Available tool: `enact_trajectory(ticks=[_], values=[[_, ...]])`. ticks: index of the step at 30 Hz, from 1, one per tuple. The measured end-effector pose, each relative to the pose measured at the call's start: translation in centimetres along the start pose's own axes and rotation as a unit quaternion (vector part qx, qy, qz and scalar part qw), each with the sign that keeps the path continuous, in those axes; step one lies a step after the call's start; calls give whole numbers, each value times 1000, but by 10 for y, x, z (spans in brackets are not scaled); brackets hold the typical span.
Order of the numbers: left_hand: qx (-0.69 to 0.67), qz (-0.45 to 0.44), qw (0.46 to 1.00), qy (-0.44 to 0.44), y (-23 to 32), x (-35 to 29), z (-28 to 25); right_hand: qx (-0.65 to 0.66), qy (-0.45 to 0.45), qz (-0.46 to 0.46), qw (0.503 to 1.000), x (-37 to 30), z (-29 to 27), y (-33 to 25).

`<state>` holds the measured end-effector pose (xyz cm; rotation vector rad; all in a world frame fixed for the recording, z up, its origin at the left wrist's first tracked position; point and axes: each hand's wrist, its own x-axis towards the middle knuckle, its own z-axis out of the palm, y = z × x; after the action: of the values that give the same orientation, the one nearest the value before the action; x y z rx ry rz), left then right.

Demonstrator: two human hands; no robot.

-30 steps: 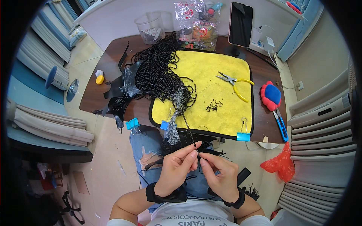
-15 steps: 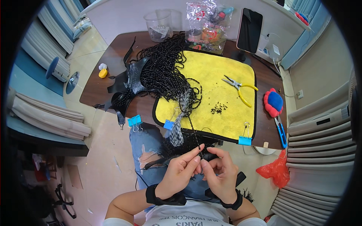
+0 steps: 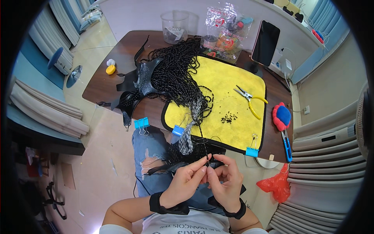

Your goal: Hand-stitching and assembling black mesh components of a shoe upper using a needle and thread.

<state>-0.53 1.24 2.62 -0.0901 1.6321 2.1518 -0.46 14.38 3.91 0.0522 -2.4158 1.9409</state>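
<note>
Above my lap, my left hand (image 3: 188,178) pinches a thin black strand (image 3: 205,146) near its lower end. My right hand (image 3: 225,183) meets it there, thumb and fingers closed at the tips; what lies between them is too small and hidden to make out. The strand runs up over the table edge to a black-and-grey bundle of yarn (image 3: 186,141). Beyond that spreads a mass of long black twisted strands (image 3: 177,62), joined to black leather pieces with small holes (image 3: 148,80). Small black beads (image 3: 229,117) lie on the yellow cloth (image 3: 218,85).
Yellow-handled pliers (image 3: 249,99) rest on the cloth, held by blue binder clips (image 3: 252,151). A red-and-blue pincushion (image 3: 281,116) and a blue cutter (image 3: 287,146) lie at right. Behind stand a clear cup (image 3: 174,29), a plastic bag (image 3: 226,35) and a phone (image 3: 266,43).
The whole view has shifted slightly as my head turned. Both hands stay together on the strand, with my fingertips drawn a little closer.
</note>
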Motion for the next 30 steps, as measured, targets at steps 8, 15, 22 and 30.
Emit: enact_trajectory(ticks=[8, 15, 22, 30], values=[[-9, 3, 1000, -3, 1, 0, -1, -9, 3, -10, 1000, 0, 3, 1], [-14, 13, 1000, 1, -5, 0, 0, -12, 2, -20, 1000, 0, 2, -1], [-35, 1, 999, 1, -4, 0, 0, -52, 11, -45, 998, -3, 2, 1], [-44, 0, 999, -2, -6, 1, 0, -64, 32, -64, 995, -2, 4, 2]])
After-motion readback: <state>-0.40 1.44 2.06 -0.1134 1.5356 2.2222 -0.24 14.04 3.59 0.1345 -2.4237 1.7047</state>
